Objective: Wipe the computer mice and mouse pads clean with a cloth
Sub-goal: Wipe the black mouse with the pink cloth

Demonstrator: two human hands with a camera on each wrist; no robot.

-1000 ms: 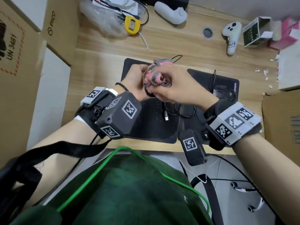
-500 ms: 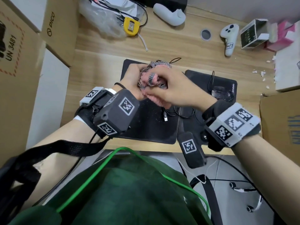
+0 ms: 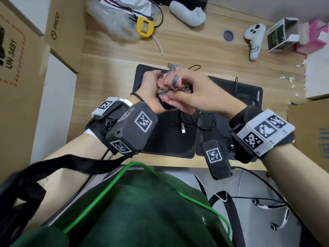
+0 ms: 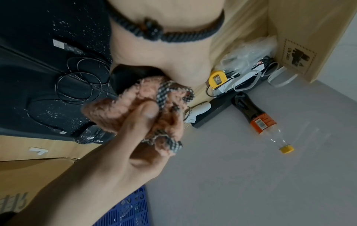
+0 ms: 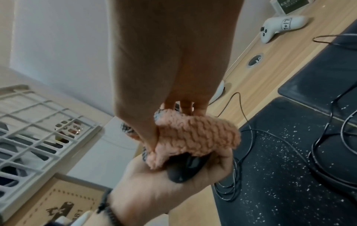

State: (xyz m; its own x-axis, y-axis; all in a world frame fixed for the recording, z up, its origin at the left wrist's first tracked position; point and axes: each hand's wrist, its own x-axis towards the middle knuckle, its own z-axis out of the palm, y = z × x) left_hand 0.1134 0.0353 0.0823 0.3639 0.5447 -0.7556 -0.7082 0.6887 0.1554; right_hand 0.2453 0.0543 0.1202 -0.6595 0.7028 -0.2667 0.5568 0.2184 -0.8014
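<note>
My left hand [image 3: 151, 90] cradles a black mouse [image 5: 185, 169] above the left mouse pad [image 3: 170, 138], its fingers curled under it. My right hand [image 3: 195, 93] grips a bunched pink cloth [image 3: 170, 82] with a checked back and presses it onto the mouse's top. The cloth [image 4: 135, 107] hides most of the mouse [image 4: 131, 78]. The mouse's coiled cable [image 3: 197, 119] lies on the pad seam. A second black mouse [image 3: 243, 98], speckled with white dust, sits on the right mouse pad [image 3: 249, 90]. Both pads carry white specks.
Cardboard boxes [image 3: 21, 72] stand at the left and another box [image 3: 313, 132] at the right. At the desk's back lie a yellow tape measure [image 3: 145, 27], a plastic bag, a white controller [image 3: 254, 40] and small boxes [image 3: 279, 36]. White crumbs dot the right side.
The right hand has shifted the cloth slightly over the mouse, rubbing it. The left hand keeps the mouse in about the same place.
</note>
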